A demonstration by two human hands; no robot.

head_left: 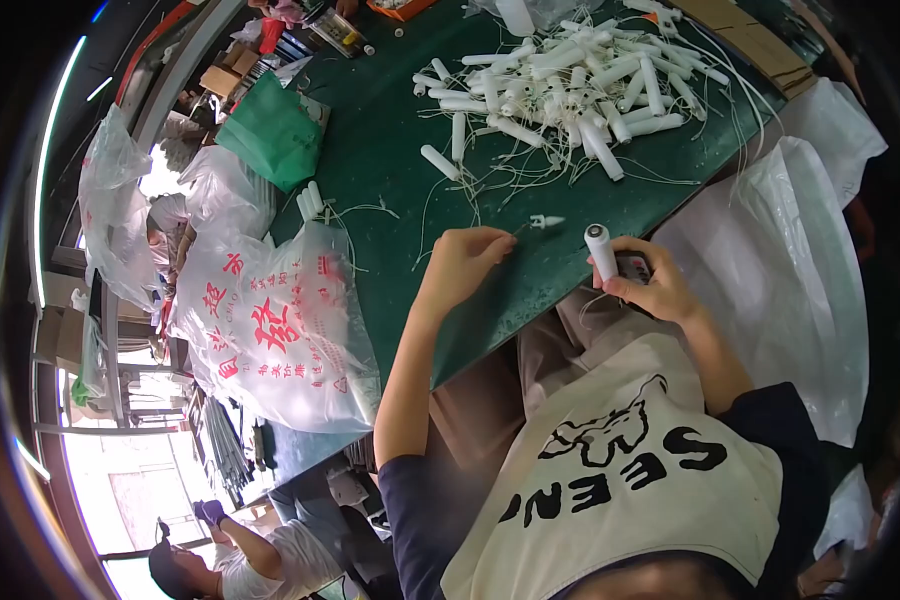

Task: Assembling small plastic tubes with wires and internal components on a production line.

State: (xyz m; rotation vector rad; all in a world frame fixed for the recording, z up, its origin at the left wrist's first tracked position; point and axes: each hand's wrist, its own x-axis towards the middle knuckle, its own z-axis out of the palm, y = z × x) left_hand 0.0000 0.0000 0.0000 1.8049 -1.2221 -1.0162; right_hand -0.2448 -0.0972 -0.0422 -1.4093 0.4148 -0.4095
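Green tabletop (375,140) space is taken up at the far side by a heap of white wired cylinders (570,75). One white cylinder (599,252) is grasped, slightly tilted, in the right hand (660,287), beside a dark object (634,267). Just beyond the curled left hand's (465,262) fingertips, a small white pointed piece (547,221) is seen; whether it is pinched cannot be told.

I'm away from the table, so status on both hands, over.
Right hand holding white tube. Left hand near small white pointed piece. Wired tube pile beyond, clear of both hands.
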